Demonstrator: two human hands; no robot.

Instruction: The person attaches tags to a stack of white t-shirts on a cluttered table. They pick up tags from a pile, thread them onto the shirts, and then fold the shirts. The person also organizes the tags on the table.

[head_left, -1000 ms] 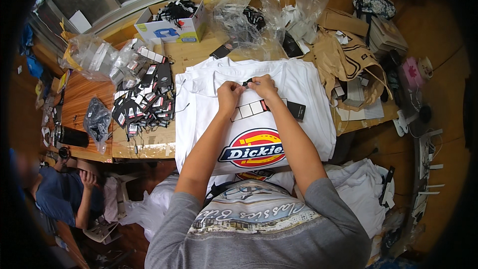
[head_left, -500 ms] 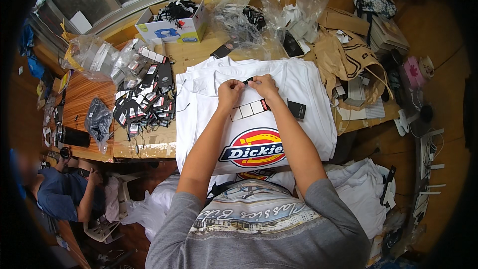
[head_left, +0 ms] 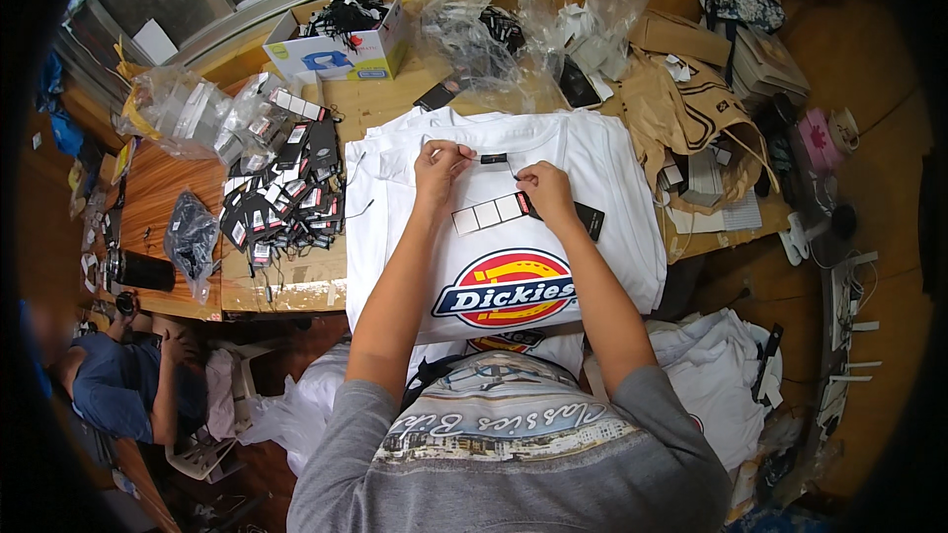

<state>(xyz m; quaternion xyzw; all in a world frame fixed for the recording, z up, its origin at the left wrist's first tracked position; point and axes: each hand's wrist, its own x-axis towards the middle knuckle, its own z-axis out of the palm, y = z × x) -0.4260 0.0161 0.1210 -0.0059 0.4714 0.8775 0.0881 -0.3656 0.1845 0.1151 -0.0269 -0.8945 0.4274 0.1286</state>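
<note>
Since the earlier frame the hands have parted: left grip (head_left: 441, 172) shifted left, right grip (head_left: 548, 192) moved near and right, neck label (head_left: 493, 159) now bare between them. Near: white shirt (head_left: 614, 271), print up, on top of the stack. Next, black tag (head_left: 591, 220) and white tag (head_left: 489, 214) lying on its chest; best kept flat, untwisted. Right grip pinching a thin cord (head_left: 513, 170) that runs to the label's right end; looks best drawn gently, low over the cloth, since a hard tug could fold the label or strain its stitching. Left grip: fingertips pressed together just left of label; can't tell if a strand is in them. Far left on the counter (head_left: 370, 99): box (head_left: 341, 57) of black cords, well clear.
</note>
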